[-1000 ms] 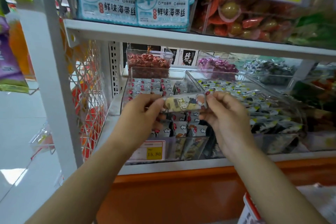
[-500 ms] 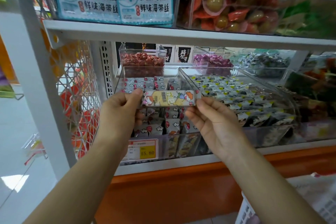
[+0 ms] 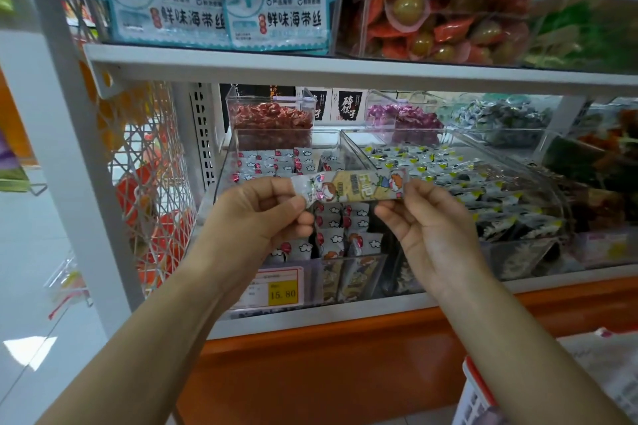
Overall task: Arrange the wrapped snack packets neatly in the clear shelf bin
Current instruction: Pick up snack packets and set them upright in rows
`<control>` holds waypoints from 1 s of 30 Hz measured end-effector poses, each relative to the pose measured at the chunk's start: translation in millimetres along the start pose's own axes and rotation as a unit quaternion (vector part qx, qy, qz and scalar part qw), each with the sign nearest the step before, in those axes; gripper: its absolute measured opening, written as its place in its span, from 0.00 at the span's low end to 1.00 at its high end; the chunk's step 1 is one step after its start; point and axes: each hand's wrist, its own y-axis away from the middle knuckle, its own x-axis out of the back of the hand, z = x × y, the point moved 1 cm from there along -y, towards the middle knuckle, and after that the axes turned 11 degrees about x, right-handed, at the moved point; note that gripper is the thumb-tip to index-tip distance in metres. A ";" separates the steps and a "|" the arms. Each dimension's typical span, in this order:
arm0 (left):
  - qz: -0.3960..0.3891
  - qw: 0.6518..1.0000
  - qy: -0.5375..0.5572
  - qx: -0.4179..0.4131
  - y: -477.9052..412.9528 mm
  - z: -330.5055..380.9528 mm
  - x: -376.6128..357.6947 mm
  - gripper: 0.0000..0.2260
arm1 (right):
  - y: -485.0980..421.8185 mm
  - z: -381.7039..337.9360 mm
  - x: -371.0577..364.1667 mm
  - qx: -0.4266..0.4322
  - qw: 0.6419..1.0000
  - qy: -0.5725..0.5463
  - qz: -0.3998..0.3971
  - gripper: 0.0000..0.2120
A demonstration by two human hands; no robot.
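Note:
A long wrapped snack packet [image 3: 355,186] with a yellow middle and cartoon figures is held level in front of the clear shelf bin [image 3: 224,162]. My left hand [image 3: 255,214] pinches its left end and my right hand [image 3: 428,221] pinches its right end. Inside the bin, rows of small white and red packets [image 3: 272,162] stand on edge, with more packets [image 3: 345,231] below the held one. Yellow packets like the held one lean against the bin's front wall [image 3: 355,276].
A second clear bin [image 3: 538,162] of yellow and black packets sits to the right. Small tubs of red sweets [image 3: 272,117] and purple sweets [image 3: 404,115] stand behind. A shelf board [image 3: 345,69] runs close overhead. A price tag [image 3: 276,290] hangs at the front; a wire rack [image 3: 148,183] is at left.
The packet has risen a little and turned its printed face toward me. Both hands still hold its ends and have spread slightly apart; the camera has shifted closer to the shelf.

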 end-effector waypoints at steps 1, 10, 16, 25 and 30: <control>0.002 1.000 0.002 0.000 0.2 -0.2 1.3 0.06 | 0.1 0.2 0.1 0.010 1.000 0.007 -0.011 0.06; 0.011 0.998 0.048 0.035 0.9 -1.4 6.6 0.02 | 3.5 2.8 -0.3 0.077 0.984 0.132 -0.094 0.07; 0.074 0.992 -0.104 -0.008 0.4 -3.7 9.9 0.03 | 6.7 4.2 -2.2 0.079 0.978 0.160 -0.108 0.06; 0.063 0.979 -0.184 -0.063 4.0 -0.6 5.5 0.11 | 4.3 5.5 -2.2 0.072 0.969 0.206 -0.120 0.08; 0.059 0.970 -0.220 -0.084 5.7 4.4 6.2 0.11 | 3.2 4.0 -1.6 0.085 0.961 0.237 -0.113 0.07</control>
